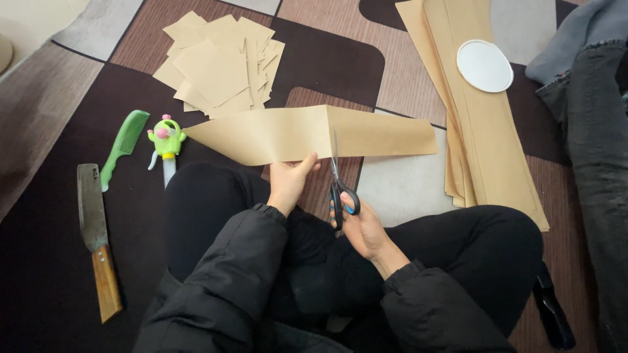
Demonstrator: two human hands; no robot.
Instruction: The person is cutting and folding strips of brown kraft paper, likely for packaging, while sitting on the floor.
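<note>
Brown paper fills the middle of the view: a long folded strip (307, 134) lies with its long axis left to right, held above the lap of a person seated on a patterned carpet (405, 183). The left hand (288, 180) pinches its near edge, thumb on top. Just right of that grip, the right hand (360, 225), fingers closed through the handles, holds black-and-blue scissors (337, 183) whose narrowly parted blades point away, crossing the strip's width near its middle.

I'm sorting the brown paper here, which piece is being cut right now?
The long folded brown paper strip, pinched by the left hand, with the black-handled scissors in the right hand slicing it. The cut-sheet pile and long-sheet stack lie untouched.
</note>
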